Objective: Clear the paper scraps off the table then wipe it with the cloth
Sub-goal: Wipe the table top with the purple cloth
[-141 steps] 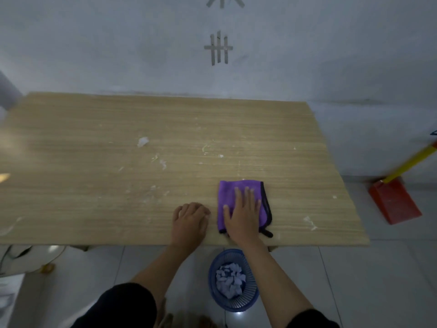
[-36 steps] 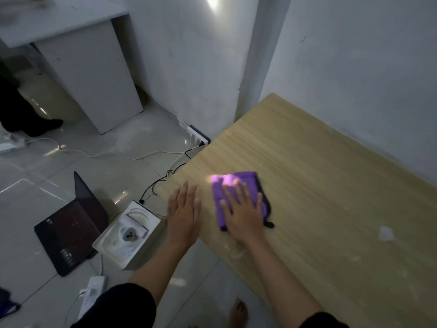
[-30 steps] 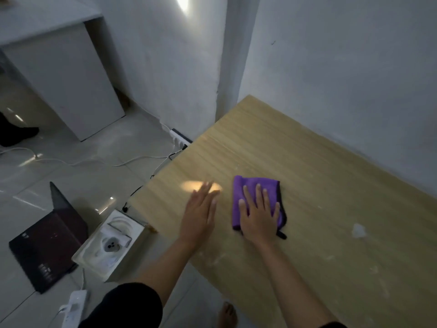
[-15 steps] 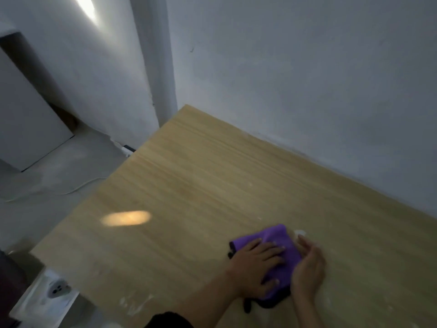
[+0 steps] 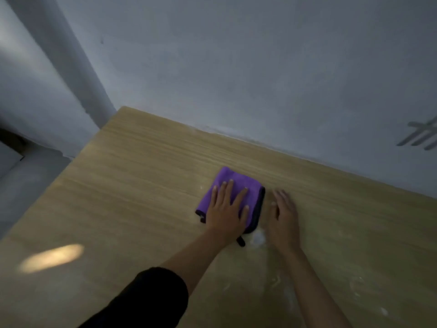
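Observation:
A folded purple cloth [image 5: 225, 177] with a dark edge lies on the wooden table [image 5: 142, 185], a little in from the back wall. My left hand [image 5: 227, 208] presses flat on the cloth with its fingers spread. Just right of the cloth's dark edge, my right hand [image 5: 282, 215] rests flat on the bare wood. A small white paper scrap [image 5: 257, 238] sits between my two wrists, near the cloth's near corner. Faint white specks and smears [image 5: 357, 286] mark the wood at the lower right.
The grey wall [image 5: 236, 79] runs along the table's far edge, with a pillar [image 5: 78, 74] at the table's back left corner. The table's left edge drops to the floor [image 5: 28, 178]. A bright patch of light [image 5: 50, 258] falls on the wood at the near left.
The cloth has travelled from the table's near left part toward the back wall. My left hand now presses it instead of my right, which has moved to its right side.

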The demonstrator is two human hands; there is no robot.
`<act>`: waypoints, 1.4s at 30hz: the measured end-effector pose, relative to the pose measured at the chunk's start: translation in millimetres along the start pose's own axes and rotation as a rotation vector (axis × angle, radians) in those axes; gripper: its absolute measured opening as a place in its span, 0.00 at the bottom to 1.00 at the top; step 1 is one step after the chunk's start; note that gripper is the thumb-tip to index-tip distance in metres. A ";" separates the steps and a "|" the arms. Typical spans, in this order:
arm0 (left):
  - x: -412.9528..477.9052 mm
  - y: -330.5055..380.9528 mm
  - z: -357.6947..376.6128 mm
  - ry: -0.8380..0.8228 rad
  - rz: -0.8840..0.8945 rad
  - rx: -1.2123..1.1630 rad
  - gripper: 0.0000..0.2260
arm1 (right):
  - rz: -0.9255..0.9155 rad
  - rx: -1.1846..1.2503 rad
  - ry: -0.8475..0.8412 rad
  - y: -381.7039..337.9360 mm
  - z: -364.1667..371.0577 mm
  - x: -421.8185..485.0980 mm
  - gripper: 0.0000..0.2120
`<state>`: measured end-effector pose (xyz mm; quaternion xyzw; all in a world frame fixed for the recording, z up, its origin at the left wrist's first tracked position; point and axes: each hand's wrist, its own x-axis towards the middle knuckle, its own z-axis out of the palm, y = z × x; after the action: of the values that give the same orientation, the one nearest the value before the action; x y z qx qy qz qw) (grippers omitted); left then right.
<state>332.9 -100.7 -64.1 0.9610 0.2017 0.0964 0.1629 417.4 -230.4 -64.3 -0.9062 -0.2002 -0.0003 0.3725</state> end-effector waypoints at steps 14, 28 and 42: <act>100.7 3.8 12.6 -0.087 -0.130 0.057 0.29 | -0.059 -0.389 0.005 4.1 15.7 24.8 0.25; 115.6 -80.1 -28.5 -0.117 -0.222 0.074 0.26 | -0.021 -0.554 -0.112 3.7 16.3 27.3 0.27; 19.9 -87.6 -42.9 -0.220 -0.103 0.142 0.25 | 0.342 -0.452 -0.324 -52.7 8.4 54.7 0.23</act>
<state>308.8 -4.8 -52.7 0.9633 0.2379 -0.0327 0.1203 447.3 -171.1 -26.6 -0.9747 -0.0968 0.1620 0.1201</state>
